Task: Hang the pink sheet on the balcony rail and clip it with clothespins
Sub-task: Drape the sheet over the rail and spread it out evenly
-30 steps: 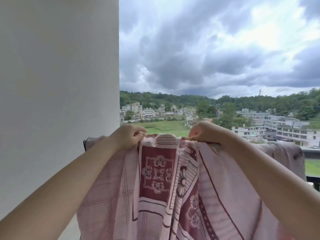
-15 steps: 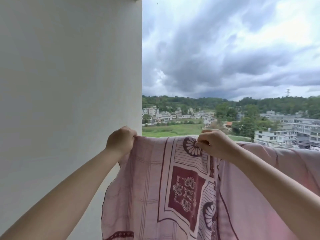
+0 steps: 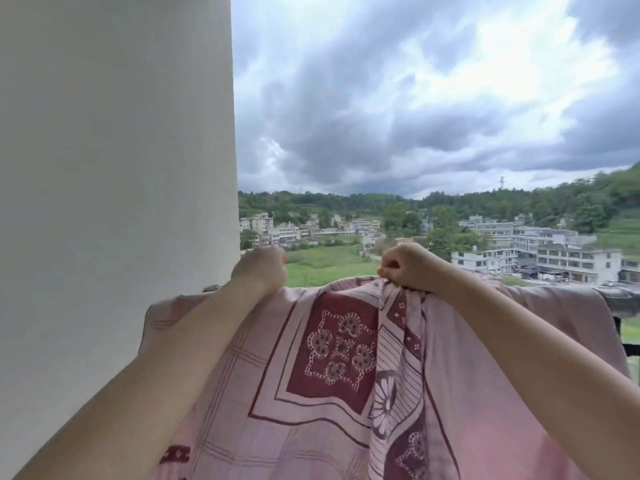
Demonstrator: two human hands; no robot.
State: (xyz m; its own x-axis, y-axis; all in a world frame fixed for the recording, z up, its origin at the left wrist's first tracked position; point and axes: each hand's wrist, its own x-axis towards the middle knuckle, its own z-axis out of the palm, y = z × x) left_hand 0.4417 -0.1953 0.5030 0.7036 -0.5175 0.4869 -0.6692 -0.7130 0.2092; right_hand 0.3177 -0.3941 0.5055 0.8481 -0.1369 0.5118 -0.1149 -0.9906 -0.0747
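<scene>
The pink sheet, patterned with dark red squares and flowers, is draped over the balcony rail and hangs toward me. My left hand grips its top edge close to the white wall. My right hand pinches a bunched fold of the top edge about a forearm's length to the right. The sheet covers most of the rail; only a dark stretch shows at the far right. No clothespins are in view.
A broad white wall or pillar fills the left side, right against the sheet's left end. Beyond the rail lie open air, green fields and buildings far below. Dark rail bars show at the right edge.
The two hands have drawn the sheet's top edge along the rail and shifted their hold; the red square panel now sits between them, and a fold is bunched under my right hand.
</scene>
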